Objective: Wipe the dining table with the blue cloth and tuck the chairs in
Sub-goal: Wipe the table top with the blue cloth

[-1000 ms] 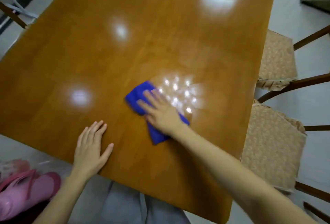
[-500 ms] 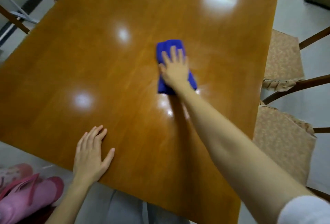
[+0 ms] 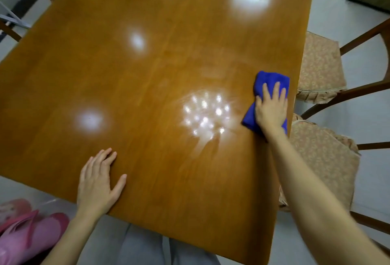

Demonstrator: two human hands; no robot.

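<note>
Two grips: the right grip (image 3: pixel 271 110) and left grip (image 3: pixel 98 182) are both lying flat with fingers straight, neither curling round anything.
Right side: the right grip is pressing palm and spread fingers down on the cloth (image 3: pixel 271 78) at the right of the frame. The flat palm is probably spreading the pressure so the cloth drags evenly.
Left side: the left grip is resting palm-down near the lower edge of the counter (image 3: pixel 147 74), left of centre, with the thumb out. It is likely bracing the body while the other arm is reaching.
Cloth: it is lying bunched under the right grip, close to the counter's right edge, with blue folds showing above the fingertips and beside the wrist.
Surface: lamp glare is shining off the wood, and faint streaks are showing just left of the cloth.
Seating: two cushioned chairs (image 3: pixel 325 159) are standing at the right edge with their backs well out, so tucking is looking not yet done.
Containers: none are showing in this view.
Underfoot: pink slippers (image 3: pixel 31 235) are lying on the floor (image 3: pixel 337 21) at lower left.
</note>
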